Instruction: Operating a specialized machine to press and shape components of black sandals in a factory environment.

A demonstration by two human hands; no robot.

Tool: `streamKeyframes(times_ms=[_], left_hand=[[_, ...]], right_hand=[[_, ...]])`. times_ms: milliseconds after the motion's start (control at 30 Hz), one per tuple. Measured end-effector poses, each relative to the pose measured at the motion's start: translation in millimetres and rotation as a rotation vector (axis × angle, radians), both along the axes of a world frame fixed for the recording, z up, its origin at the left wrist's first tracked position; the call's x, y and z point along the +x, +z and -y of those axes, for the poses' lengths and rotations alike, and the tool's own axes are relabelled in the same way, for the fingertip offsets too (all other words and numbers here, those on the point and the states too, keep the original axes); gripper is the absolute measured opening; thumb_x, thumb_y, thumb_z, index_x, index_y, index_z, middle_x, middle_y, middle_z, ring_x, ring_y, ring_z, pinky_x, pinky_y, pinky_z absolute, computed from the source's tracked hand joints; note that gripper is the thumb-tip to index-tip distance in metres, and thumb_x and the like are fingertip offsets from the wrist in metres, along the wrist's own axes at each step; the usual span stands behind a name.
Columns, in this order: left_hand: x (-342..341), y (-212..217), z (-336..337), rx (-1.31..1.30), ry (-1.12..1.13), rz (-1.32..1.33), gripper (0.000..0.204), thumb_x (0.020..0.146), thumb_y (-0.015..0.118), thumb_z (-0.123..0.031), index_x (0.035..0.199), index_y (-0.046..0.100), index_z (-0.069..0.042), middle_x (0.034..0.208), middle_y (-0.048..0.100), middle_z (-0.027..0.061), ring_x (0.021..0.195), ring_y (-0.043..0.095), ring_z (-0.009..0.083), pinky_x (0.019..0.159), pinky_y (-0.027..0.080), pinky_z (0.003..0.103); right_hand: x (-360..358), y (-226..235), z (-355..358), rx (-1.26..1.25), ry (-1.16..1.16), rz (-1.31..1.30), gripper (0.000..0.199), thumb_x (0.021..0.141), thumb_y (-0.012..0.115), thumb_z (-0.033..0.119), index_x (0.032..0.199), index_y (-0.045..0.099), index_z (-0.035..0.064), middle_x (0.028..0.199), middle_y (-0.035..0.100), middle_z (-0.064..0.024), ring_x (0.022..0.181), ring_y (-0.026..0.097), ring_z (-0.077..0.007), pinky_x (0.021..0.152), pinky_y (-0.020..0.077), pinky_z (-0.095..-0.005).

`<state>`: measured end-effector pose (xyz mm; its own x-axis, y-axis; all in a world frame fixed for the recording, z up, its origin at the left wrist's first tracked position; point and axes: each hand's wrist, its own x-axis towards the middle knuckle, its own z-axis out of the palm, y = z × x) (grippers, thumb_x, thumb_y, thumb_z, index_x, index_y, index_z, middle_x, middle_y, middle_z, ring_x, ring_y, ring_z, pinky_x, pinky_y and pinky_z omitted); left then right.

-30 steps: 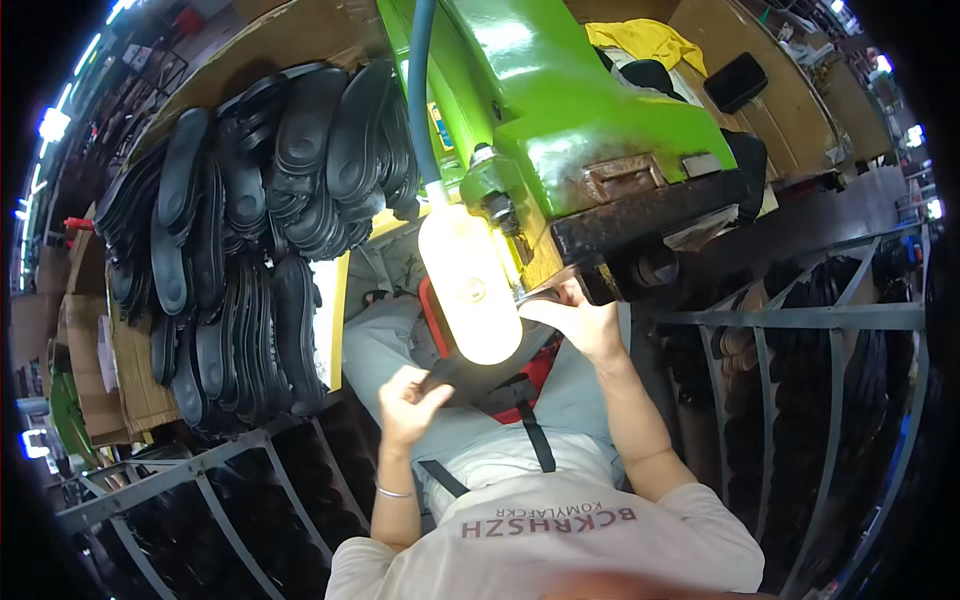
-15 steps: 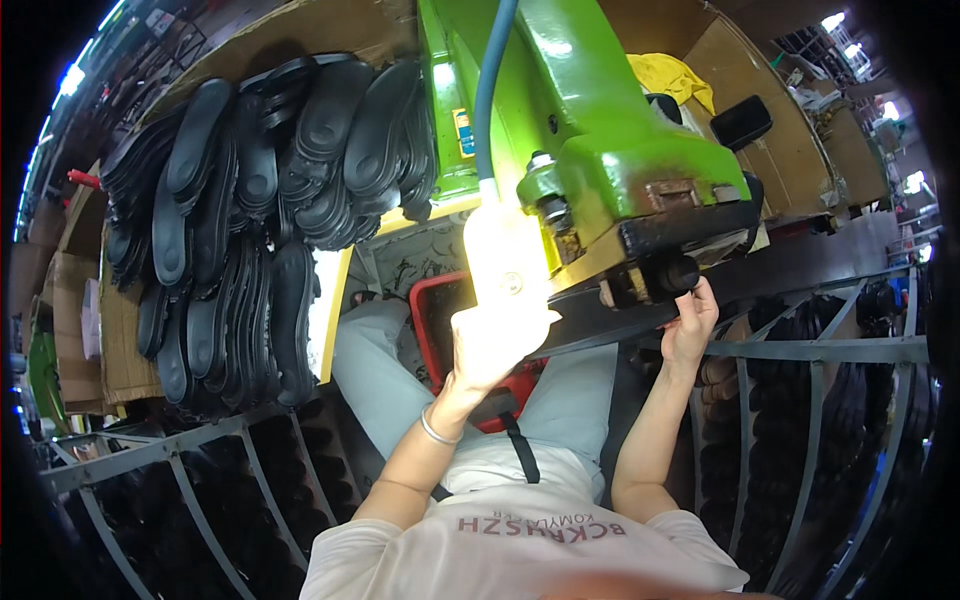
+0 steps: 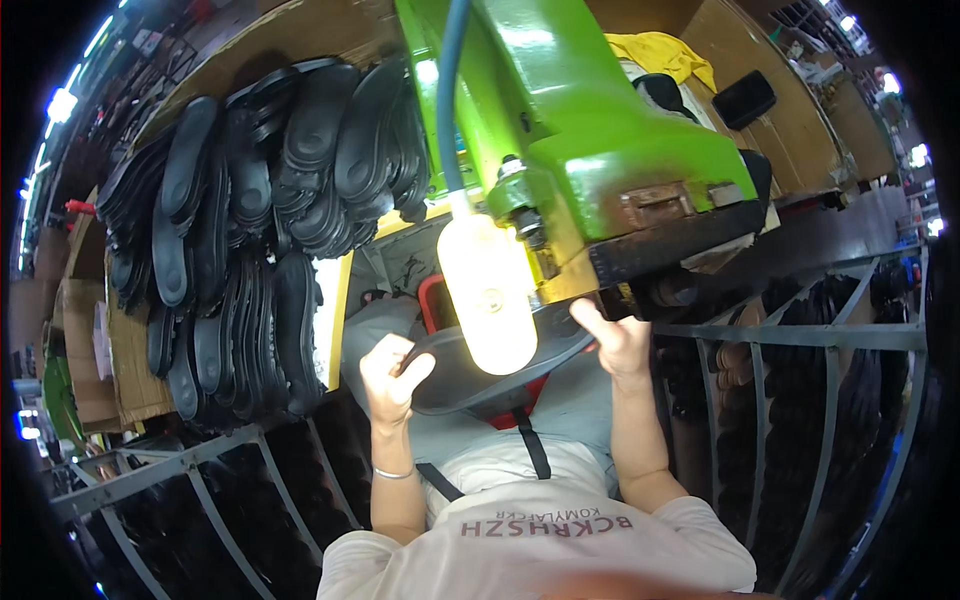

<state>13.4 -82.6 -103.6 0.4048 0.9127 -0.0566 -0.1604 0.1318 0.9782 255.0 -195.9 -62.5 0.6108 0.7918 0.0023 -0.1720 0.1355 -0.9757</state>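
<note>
A long black shoe sole (image 3: 448, 378) is stretched between my two hands, across my lap and below the front of the green machine (image 3: 640, 150). My left hand (image 3: 390, 378) is closed round its left end, thumb on top. At the sole's right end my right hand (image 3: 622, 345) grips it, close under the machine's dark front edge. A glowing lamp (image 3: 488, 290) on a blue flexible neck hides the middle of the sole. Part of a red container (image 3: 428, 303) shows behind the sole, between my knees.
Many black soles (image 3: 250, 180) stand stacked in a cardboard box (image 3: 150, 385) at the left. A yellow cloth (image 3: 665, 55) lies at the back right. Metal racks (image 3: 800, 335) with dark soles flank me on both sides.
My left hand has moved left, out from behind the lamp. My right hand has left the black knob under the machine and come left. The sole now spans both hands.
</note>
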Motion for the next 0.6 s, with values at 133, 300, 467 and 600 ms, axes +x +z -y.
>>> streamKeyframes(times_ms=[133,300,467,600], left_hand=[[-28.7,-44.4,22.2,0.004,-0.211,-0.178,0.022,0.073,0.075,-0.001,0.068,0.053,-0.004,0.063,0.054,-0.0026,0.056,0.049,0.0035,0.052,0.039,0.019],[20.5,-56.9,81.8,0.163,-0.369,-0.331,0.019,0.074,0.078,-0.012,0.078,0.065,0.001,0.063,0.062,0.0018,0.054,0.054,0.0038,0.049,0.045,0.023],[30.6,-45.8,73.7,0.253,-0.602,-0.326,0.029,0.075,0.077,-0.020,0.096,0.067,-0.001,0.068,0.066,0.0063,0.053,0.054,0.0080,0.053,0.047,0.025],[62.3,-2.8,-15.0,0.580,-0.107,-0.338,0.017,0.076,0.065,-0.002,0.093,0.065,0.001,0.094,0.066,0.0143,0.085,0.064,0.0205,0.077,0.050,0.030]], right_hand=[[-7.3,3.0,-10.2,-0.036,0.087,0.209,0.042,0.070,0.076,-0.003,0.105,0.051,-0.0021,0.087,0.064,-0.0032,0.074,0.059,-0.0046,0.061,0.0456,-0.0168],[-11.7,-4.1,-23.9,0.099,0.031,0.162,0.057,0.068,0.077,-0.004,0.115,0.045,-0.0015,0.095,0.062,-0.0053,0.084,0.061,-0.0097,0.071,0.0501,-0.0225],[-7.5,15.9,-10.2,-0.096,0.170,0.360,0.051,0.070,0.077,0.000,0.114,0.051,0.0010,0.099,0.062,-0.0050,0.083,0.059,-0.0112,0.074,0.0497,-0.0238],[64.2,44.8,44.6,-0.164,-0.497,0.722,0.026,0.082,0.066,0.007,0.107,0.060,0.0010,0.099,0.063,-0.0061,0.081,0.059,-0.0109,0.069,0.0475,-0.0224]])
